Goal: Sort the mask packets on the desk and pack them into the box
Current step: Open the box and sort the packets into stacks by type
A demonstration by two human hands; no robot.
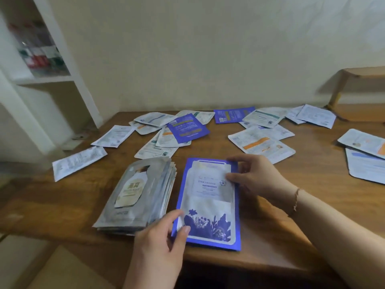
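A blue-and-white mask packet [208, 203] with a flower print lies face up at the front of the wooden desk [62, 205]. My left hand [164, 236] pinches its near left corner. My right hand [254, 176] holds its far right edge, thumb on top. To its left sits a neat stack of silver mask packets [137, 195]. Several white packets [145, 132] and two blue ones [187, 127] lie scattered face down across the back of the desk. No box is in view.
More white packets lie at the far right [364, 157] and the left [77, 161] of the desk. A small wooden shelf [358, 90] stands at the back right. A white bookcase [41, 59] rises on the left, and the wall is close behind.
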